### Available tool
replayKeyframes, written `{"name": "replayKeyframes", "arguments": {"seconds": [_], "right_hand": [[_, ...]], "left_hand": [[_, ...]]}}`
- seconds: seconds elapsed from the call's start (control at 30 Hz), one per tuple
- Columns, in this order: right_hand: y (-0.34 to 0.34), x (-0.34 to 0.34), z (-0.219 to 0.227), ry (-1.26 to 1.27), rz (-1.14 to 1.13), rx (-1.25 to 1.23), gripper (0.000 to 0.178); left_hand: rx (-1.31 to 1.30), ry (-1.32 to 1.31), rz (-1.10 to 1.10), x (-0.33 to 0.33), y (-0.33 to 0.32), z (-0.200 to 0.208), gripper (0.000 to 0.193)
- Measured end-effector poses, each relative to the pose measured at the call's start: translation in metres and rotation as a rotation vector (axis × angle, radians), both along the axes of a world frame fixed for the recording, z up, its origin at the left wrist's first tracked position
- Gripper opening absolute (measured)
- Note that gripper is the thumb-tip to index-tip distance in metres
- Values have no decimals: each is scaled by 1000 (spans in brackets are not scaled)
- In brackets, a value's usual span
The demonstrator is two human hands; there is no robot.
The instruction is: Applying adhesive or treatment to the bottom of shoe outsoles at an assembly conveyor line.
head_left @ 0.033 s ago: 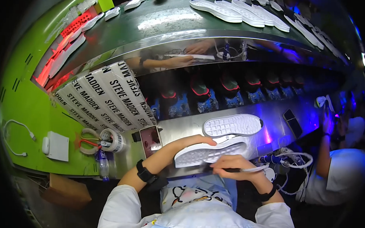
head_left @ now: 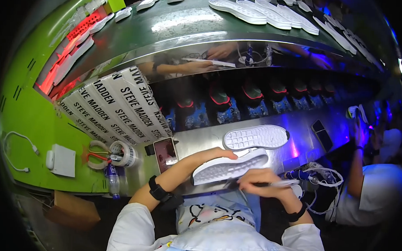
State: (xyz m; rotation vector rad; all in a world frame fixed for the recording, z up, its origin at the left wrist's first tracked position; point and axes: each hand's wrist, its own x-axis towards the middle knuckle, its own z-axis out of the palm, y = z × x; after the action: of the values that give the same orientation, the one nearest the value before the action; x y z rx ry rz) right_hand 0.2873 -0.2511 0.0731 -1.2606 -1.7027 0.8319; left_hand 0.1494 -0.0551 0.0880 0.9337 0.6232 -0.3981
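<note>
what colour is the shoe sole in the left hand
The shoe sole is white, seen best in the head view.

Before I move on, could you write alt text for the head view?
A person's left hand holds a white shoe sole while the right hand holds a slim, blurred tool close to it. A second sole lies beyond, on the metal bench.
</note>
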Motion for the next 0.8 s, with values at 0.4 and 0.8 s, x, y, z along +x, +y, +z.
{"name": "replayKeyframes", "arguments": {"seconds": [0.4, 0.8], "right_hand": [[3, -10, 42, 156, -568, 350, 18], [3, -38, 46, 756, -654, 427, 23]], "left_hand": [[-241, -321, 230, -11, 6, 37, 48], [1969, -1048, 462, 133, 112, 171, 45]]}}
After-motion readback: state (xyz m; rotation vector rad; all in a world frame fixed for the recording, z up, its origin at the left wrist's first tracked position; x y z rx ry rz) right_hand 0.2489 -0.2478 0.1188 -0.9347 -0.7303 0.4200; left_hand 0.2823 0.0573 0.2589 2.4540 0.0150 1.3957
